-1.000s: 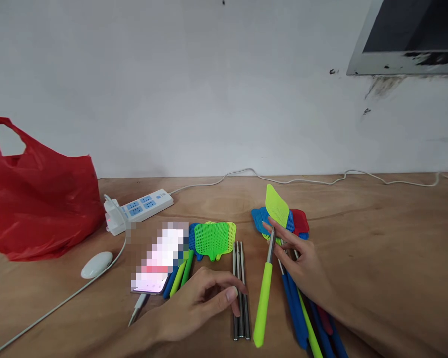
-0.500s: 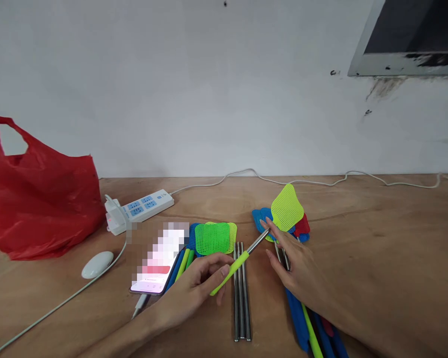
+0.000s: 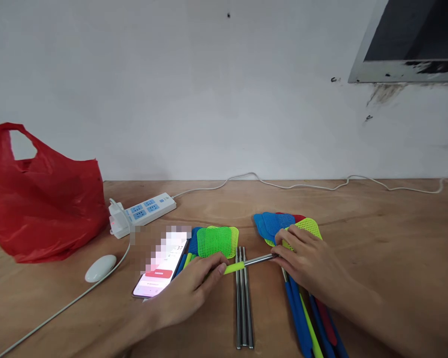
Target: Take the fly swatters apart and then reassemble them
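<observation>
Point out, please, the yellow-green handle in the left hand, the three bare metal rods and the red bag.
Yellow-green handle (image 3: 234, 268): head view, on its exposed length.
Metal rods (image 3: 242, 304): head view, on the middle rod's shaft.
Red bag (image 3: 48, 211): head view, on its front side.

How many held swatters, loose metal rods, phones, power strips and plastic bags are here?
Held yellow-green mesh swatter: 1
Loose silver metal rods: 3
Lit rectangular phone: 1
White plastic power strip: 1
Red plastic bag: 1
Total: 7

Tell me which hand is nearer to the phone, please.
Left. The left hand is close, right of the phone; the right hand is farther right, past the metal rods.
</observation>
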`<control>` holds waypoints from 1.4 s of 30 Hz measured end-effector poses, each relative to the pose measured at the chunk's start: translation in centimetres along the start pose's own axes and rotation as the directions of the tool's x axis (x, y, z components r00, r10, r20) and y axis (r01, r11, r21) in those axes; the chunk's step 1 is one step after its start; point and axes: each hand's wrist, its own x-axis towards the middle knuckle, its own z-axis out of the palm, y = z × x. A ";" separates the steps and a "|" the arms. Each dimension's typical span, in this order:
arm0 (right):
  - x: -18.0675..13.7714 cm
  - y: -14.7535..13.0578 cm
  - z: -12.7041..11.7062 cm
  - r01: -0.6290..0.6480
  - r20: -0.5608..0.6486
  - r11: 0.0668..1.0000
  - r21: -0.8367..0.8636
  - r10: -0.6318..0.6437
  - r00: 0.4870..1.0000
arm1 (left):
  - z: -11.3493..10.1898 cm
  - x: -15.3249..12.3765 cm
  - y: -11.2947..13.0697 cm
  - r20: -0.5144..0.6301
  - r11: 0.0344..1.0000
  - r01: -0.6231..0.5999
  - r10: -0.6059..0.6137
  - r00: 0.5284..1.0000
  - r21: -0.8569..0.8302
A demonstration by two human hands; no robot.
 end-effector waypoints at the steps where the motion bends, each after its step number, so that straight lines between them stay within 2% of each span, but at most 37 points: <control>1: 0.3 0.2 -0.3 0.042 -0.002 0.999 -0.010 -0.042 0.999 | -0.1 0.0 -0.1 -0.017 0.998 -0.007 0.008 1.000 0.055; 5: 0.9 0.3 -0.5 0.141 0.048 0.990 0.005 -0.141 0.989 | 0.0 0.0 0.8 0.013 0.967 -0.023 0.020 1.000 0.253; 9: 0.7 -1.1 0.1 0.160 0.062 0.986 0.053 -0.163 0.985 | 0.4 0.3 2.4 0.077 0.919 -0.082 0.057 0.995 0.385; 13: 0.2 -2.3 0.4 0.169 0.053 0.984 0.062 -0.172 0.984 | 1.0 0.3 3.2 0.120 0.834 -0.099 0.040 0.992 0.543; 17: -0.6 -0.9 0.1 0.143 0.069 0.984 0.104 -0.151 0.986 | 0.4 -0.5 2.7 0.140 0.767 -0.123 0.044 0.989 0.629; 21: -1.9 2.0 0.1 0.048 -0.033 0.991 0.124 -0.044 0.999 | -1.3 -1.9 0.9 0.036 0.762 -0.052 0.038 0.999 0.645; 24: -2.5 2.8 0.1 0.044 -0.039 0.990 0.133 -0.039 0.998 | -2.1 -2.6 0.0 0.062 0.759 -0.101 0.080 0.995 0.643; 33: -2.6 1.6 -0.7 0.059 0.019 0.993 0.105 -0.061 0.998 | -2.3 -3.3 0.3 0.071 0.788 -0.120 0.097 0.993 0.604; 42: -3.0 0.7 -0.9 0.028 0.081 0.977 0.210 -0.046 0.996 | -2.5 -3.7 -0.6 0.085 0.837 -0.132 0.103 0.991 0.531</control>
